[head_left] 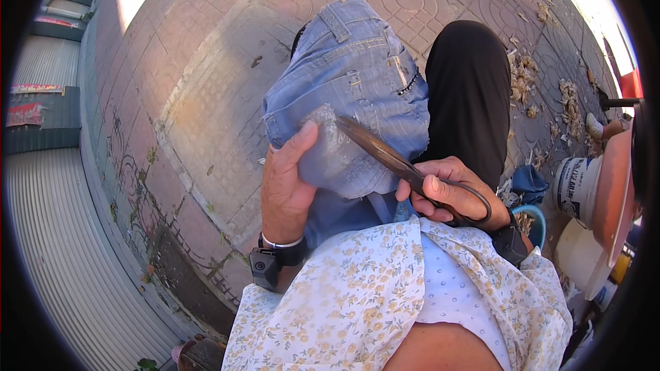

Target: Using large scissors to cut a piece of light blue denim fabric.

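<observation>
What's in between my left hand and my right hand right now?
In the head view, the lower part of the blue denim lies between your left hand and right hand, with the scissors' blades slanting over it.

we see matt, frayed denim [361, 62]; over it, smooth metal scissors [412, 174]; right of it, matt cloth trousers [469, 89]; left of it, a ridged, metal-looking shutter [65, 247].

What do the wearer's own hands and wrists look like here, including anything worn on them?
Both are gloveless. The left hand has a thin pale bracelet and a black strap carrying a dark boxy device at the wrist. The right hand has a black band at the wrist.
</observation>
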Available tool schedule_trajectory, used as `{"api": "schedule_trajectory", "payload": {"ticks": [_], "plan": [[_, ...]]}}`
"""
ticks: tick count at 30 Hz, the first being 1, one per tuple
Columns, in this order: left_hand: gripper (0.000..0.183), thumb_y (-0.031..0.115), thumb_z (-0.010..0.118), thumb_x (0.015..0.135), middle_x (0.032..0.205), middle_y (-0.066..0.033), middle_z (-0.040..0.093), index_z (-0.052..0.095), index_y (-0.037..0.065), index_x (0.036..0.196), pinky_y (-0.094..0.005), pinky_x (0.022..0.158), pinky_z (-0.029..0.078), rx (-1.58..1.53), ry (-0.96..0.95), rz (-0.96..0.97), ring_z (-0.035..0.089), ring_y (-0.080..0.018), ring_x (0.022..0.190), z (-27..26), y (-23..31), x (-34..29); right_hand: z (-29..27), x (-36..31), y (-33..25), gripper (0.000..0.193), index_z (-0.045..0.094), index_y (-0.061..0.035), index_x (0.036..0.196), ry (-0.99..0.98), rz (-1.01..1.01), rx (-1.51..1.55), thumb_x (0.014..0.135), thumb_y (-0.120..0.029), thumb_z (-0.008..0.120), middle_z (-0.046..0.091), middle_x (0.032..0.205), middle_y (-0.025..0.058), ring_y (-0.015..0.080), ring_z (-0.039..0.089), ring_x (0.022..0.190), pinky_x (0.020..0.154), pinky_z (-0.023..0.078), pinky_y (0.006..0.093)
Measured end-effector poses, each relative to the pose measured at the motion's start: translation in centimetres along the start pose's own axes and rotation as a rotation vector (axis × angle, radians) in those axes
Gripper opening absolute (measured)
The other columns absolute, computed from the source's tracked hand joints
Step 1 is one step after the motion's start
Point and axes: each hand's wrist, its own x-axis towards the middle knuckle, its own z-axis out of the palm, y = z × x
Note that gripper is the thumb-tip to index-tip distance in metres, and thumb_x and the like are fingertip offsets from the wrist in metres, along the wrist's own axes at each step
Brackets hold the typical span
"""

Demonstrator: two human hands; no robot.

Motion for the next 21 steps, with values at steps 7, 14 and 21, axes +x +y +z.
{"api": "schedule_trajectory", "payload": {"ticks": [7,14,21], "plan": [[0.042,0.008,0.068,0.092,0.123,-0.0150,0.066,0.056,-0.002,0.131,-0.0407,0.097,0.055,0.031,-0.058,0.033,0.067,-0.0256,0.109,1.0,-0.1,-0.5,0.5,0.6,0.2,0.048,0.063,0.0012,0.104,0.069,-0.045,0.035,0.103,-0.045,0.051,0.050,0.068,-0.0015,0.0014,0.039,0.052,0.048,0.028,0.0192],[0.047,0.008,0.070,0.089,0.126,-0.0109,0.065,0.056,0.001,0.134,-0.0366,0.099,0.050,0.050,-0.049,0.025,0.064,-0.0222,0.111,1.1,0.3,-0.8,0.7,1.0,0.1,0.049,0.063,0.0014,0.106,0.095,-0.072,0.090,0.103,-0.046,0.052,0.050,0.068,-0.0017,0.0015,0.039,0.052,0.047,0.028,0.0191],[0.043,0.007,0.069,0.090,0.122,-0.0121,0.067,0.058,0.000,0.131,-0.0377,0.097,0.053,0.030,-0.028,0.052,0.066,-0.0231,0.108,0.4,0.0,-0.2,0.2,0.2,-0.1,0.044,0.064,0.0007,0.106,-0.008,-0.002,-0.016,0.103,-0.042,0.053,0.050,0.068,-0.0022,0.0016,0.039,0.053,0.048,0.029,0.0194]]}}
